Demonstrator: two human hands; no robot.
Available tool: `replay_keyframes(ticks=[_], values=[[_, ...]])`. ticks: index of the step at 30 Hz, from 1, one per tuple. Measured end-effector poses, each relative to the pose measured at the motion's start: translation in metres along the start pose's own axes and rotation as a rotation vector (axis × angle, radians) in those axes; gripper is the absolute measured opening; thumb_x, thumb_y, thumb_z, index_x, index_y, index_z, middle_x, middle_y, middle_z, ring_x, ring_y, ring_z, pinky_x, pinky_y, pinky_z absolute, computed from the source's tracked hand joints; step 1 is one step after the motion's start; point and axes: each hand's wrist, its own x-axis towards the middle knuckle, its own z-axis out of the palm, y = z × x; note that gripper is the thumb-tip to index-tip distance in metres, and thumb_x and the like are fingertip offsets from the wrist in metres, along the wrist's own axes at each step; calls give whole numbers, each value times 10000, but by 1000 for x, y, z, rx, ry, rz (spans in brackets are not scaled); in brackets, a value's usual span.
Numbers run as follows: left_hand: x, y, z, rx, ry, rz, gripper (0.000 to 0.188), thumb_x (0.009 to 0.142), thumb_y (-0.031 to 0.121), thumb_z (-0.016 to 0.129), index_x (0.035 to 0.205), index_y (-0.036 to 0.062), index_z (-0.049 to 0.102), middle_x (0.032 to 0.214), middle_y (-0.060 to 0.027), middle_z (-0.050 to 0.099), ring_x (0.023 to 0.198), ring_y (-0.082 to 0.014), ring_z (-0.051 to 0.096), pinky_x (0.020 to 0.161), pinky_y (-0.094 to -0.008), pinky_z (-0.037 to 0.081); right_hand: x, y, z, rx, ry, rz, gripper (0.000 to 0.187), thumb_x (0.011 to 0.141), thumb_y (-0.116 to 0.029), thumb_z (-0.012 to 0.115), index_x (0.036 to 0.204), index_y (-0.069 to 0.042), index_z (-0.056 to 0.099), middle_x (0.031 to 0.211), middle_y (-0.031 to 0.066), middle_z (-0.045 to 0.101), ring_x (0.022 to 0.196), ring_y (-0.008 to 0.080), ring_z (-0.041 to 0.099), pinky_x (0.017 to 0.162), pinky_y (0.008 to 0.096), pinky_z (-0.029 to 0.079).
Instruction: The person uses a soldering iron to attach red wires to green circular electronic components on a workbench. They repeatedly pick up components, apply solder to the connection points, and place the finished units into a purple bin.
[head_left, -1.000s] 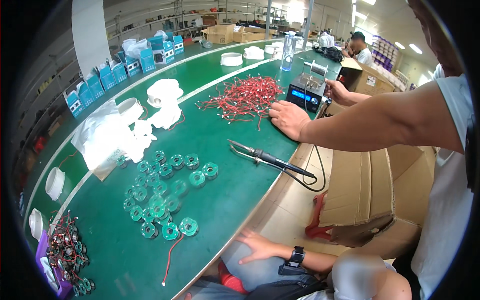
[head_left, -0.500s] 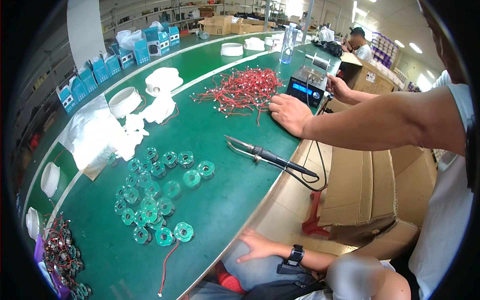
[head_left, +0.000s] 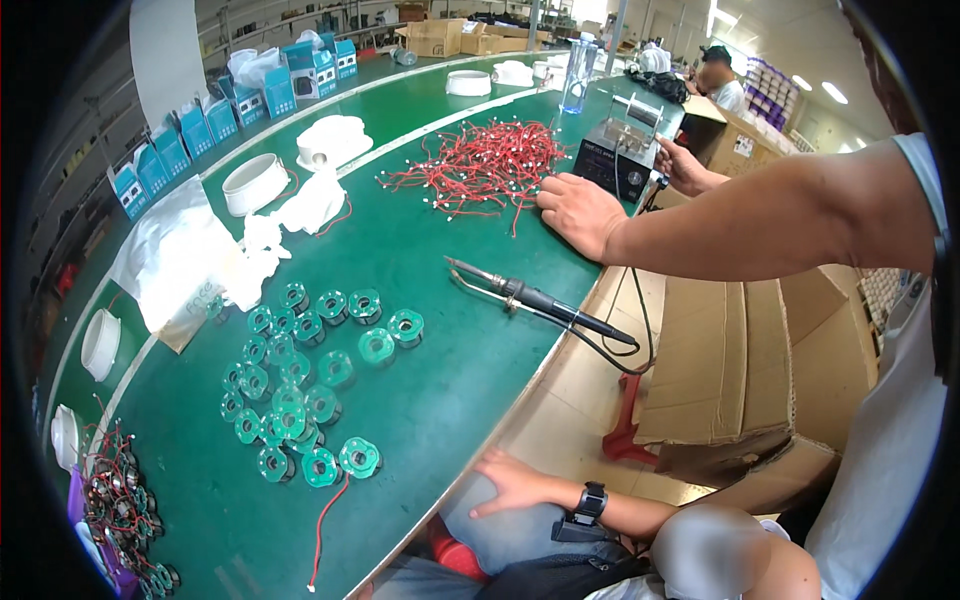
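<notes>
My right hand (head_left: 515, 483) rests with fingers spread on a denim-covered leg below the bench edge, holding nothing. A black device (head_left: 592, 503) is strapped to that wrist. My left hand is out of view. Nearest on the green bench stand several round parts with green circuit boards (head_left: 360, 457); a red wire trails from one. Beyond them, a soldering iron (head_left: 560, 308) lies with its tip pointing left. Standing at my right, a co-worker has one hand (head_left: 580, 212) in front of a black soldering station (head_left: 612, 162), the other hand (head_left: 685, 165) behind it. Its display looks dark.
Red wires (head_left: 490, 165) lie heaped mid-bench. White rings (head_left: 255, 183), a plastic bag (head_left: 180, 260) and blue boxes (head_left: 185, 140) line the far side. Wired parts (head_left: 125, 500) fill the left corner. A bottle (head_left: 578, 75) stands farther off; a cardboard box (head_left: 700, 360) sits right.
The station's lit blue display has gone dark. The whole view has shifted slightly. My right hand stays on the leg, and the co-worker's hands remain at the station.
</notes>
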Motion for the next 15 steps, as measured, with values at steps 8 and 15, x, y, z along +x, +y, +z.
replay_keyframes(ticks=[8, 15], values=[[-2, -2, -2, -2, -1, -8, 787, 643, 131, 737, 1285, -34, 312, 1291, -183, 358, 1162, -260, 346, 966, -341, 287, 1, 1, 0, 19, 16, -23, 842, 592, -372, 724, 1287, -55, 369, 1397, 239, 152, 1298, 398, 119, 1051, 470, 158], [-3, -4, -4, -7, 0, -15, 770, 652, 126, 732, 1281, -36, 319, 1283, -182, 367, 1151, -258, 359, 959, -341, 297, 2, 2, 1, 12, 9, -22, 836, 592, -367, 728, 1282, -55, 374, 1398, 237, 153, 1303, 396, 97, 1055, 467, 150]])
